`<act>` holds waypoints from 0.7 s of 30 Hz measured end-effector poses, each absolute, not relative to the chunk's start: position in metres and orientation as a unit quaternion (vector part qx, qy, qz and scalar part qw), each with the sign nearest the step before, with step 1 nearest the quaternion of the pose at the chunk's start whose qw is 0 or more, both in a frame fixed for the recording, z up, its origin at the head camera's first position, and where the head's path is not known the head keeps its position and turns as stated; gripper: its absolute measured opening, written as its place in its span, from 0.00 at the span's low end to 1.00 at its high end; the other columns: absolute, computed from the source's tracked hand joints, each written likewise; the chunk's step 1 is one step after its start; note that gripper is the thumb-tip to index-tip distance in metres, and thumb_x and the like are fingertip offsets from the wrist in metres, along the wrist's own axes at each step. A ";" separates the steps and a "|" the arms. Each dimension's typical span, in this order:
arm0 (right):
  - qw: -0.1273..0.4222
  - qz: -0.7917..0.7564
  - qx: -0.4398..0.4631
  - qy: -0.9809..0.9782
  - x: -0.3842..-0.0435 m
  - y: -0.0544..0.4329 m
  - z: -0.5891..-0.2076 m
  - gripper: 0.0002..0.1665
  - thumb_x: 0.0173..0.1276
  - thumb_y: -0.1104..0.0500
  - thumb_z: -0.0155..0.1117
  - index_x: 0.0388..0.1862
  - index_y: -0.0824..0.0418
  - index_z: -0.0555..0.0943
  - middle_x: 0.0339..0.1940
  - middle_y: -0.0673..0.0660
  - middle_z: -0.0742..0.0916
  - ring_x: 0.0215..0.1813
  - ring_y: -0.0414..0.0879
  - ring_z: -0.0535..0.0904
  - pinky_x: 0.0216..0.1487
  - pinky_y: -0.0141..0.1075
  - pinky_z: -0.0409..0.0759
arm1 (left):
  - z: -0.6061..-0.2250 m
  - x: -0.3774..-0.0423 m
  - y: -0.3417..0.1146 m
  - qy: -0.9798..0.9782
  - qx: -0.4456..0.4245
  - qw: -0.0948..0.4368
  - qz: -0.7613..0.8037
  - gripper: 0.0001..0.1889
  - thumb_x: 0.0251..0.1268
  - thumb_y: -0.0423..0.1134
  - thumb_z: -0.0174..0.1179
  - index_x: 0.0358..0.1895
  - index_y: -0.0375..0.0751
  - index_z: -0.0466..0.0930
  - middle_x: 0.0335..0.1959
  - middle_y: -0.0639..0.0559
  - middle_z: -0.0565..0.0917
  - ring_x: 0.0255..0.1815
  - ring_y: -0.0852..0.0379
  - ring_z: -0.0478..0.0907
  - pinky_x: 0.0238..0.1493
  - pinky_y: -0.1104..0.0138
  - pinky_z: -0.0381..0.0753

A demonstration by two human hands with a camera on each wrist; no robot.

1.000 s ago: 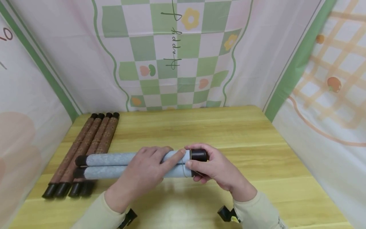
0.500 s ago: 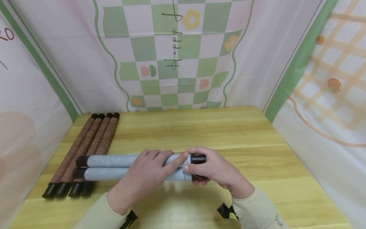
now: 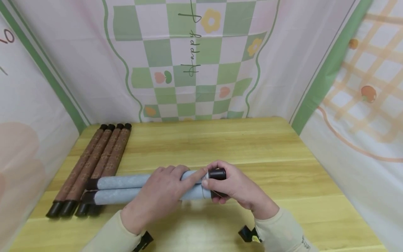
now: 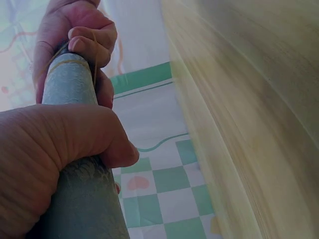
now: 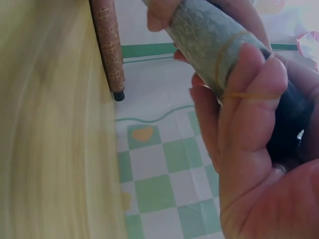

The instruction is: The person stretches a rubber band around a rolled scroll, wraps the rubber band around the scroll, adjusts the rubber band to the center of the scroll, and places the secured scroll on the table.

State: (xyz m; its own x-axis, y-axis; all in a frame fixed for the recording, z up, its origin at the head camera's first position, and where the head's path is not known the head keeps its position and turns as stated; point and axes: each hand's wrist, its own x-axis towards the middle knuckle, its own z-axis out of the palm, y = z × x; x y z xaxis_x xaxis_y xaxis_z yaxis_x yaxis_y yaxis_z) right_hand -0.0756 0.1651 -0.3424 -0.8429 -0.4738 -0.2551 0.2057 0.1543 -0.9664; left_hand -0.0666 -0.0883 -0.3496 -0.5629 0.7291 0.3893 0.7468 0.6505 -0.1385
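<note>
Two light-blue patterned scrolls (image 3: 118, 196) with black end caps lie side by side in the person's hands above the table. The left hand (image 3: 163, 196) grips both across their middle, thumb reaching toward the right end. Around that end, the right hand (image 3: 239, 185) curls its fingers, with the thumb on top. A thin tan rubber band (image 5: 251, 94) is stretched over the right fingers in the right wrist view. Part of the same band circles the scroll (image 4: 70, 82) in the left wrist view. The right hand partly hides the right end caps.
Several brown patterned scrolls (image 3: 89, 157) with black ends lie in a row at the left of the wooden table (image 3: 283, 168). The blue scrolls' left ends overlap them in the head view. A printed curtain (image 3: 207, 73) hangs behind the table and along both sides.
The left ends of the blue scrolls have dipped slightly toward the person. Over the last second, the right thumb and the band have shifted a little leftward along the scrolls. Both grips continue.
</note>
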 end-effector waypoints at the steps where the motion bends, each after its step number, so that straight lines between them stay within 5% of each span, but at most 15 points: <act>1: 0.259 -0.648 -0.090 0.710 -0.075 0.165 -0.344 0.33 0.72 0.52 0.71 0.68 0.61 0.68 0.45 0.68 0.83 0.28 0.50 0.84 0.27 0.34 0.81 | -0.350 -0.067 -0.088 -0.886 -0.414 0.209 -0.023 0.55 0.49 0.35 0.78 0.83 0.60 0.58 0.41 0.48 0.84 0.30 0.51 0.83 0.29 0.58 0.82; 6: 0.233 -0.674 -0.078 0.697 -0.071 0.161 -0.349 0.38 0.74 0.50 0.68 0.74 0.60 0.62 0.46 0.67 0.80 0.28 0.48 0.84 0.30 0.36 0.85 | -0.349 -0.068 -0.088 -0.895 -0.396 0.200 -0.036 0.57 0.42 0.45 0.85 0.80 0.58 0.62 0.46 0.46 0.85 0.33 0.49 0.84 0.30 0.57 0.83; 11: 0.204 -0.701 -0.087 0.678 -0.066 0.156 -0.354 0.32 0.78 0.51 0.63 0.70 0.65 0.63 0.41 0.61 0.82 0.29 0.45 0.84 0.32 0.34 0.85 | -0.349 -0.071 -0.087 -0.896 -0.387 0.210 -0.058 0.57 0.41 0.52 0.86 0.79 0.54 0.64 0.49 0.43 0.86 0.36 0.47 0.86 0.34 0.55 0.85; 21: 0.160 -0.754 -0.085 0.632 -0.058 0.145 -0.359 0.31 0.76 0.60 0.65 0.72 0.64 0.65 0.52 0.59 0.83 0.44 0.46 0.86 0.50 0.39 0.88 | -0.348 -0.075 -0.084 -0.888 -0.376 0.246 -0.099 0.55 0.34 0.38 0.84 0.75 0.45 0.67 0.48 0.41 0.87 0.36 0.47 0.87 0.35 0.56 0.88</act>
State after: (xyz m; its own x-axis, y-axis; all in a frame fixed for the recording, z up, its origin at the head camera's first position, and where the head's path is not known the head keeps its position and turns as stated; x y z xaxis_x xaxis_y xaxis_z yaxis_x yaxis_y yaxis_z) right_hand -0.0576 0.1454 -0.3593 -0.9348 -0.3474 -0.0740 0.1338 -0.1514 -0.9794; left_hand -0.0753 -0.0843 -0.3480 -0.5957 0.6188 0.5120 0.7166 0.6974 -0.0092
